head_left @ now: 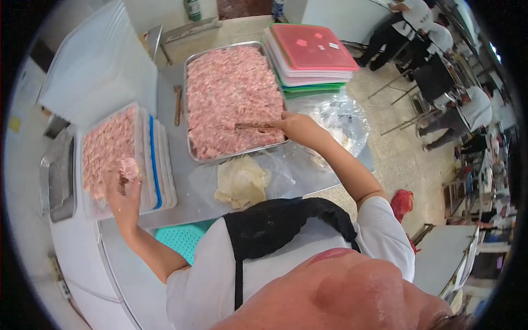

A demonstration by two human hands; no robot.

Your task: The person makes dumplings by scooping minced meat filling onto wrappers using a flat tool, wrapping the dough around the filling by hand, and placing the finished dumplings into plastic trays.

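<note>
Over the plastic tub (143, 192) of ground meat at the left, left hand (124, 195) is cupped with fingers curled around a small meat-filled piece (129, 169), its underside and wrapper edges hidden by the fingers. Across the table (175, 143), right hand (301, 130) grips one end of a flat brown stick (254, 126) lying on the meat (234, 93) in the metal tray (190, 140), fingertips partly out of sight, exact pinch unclear. Pale wrappers (240, 180) sit on plastic just below the tray, a second stick (177, 105) lies left of it, and the clear bag's (352, 113) contents are hard to make out.
</note>
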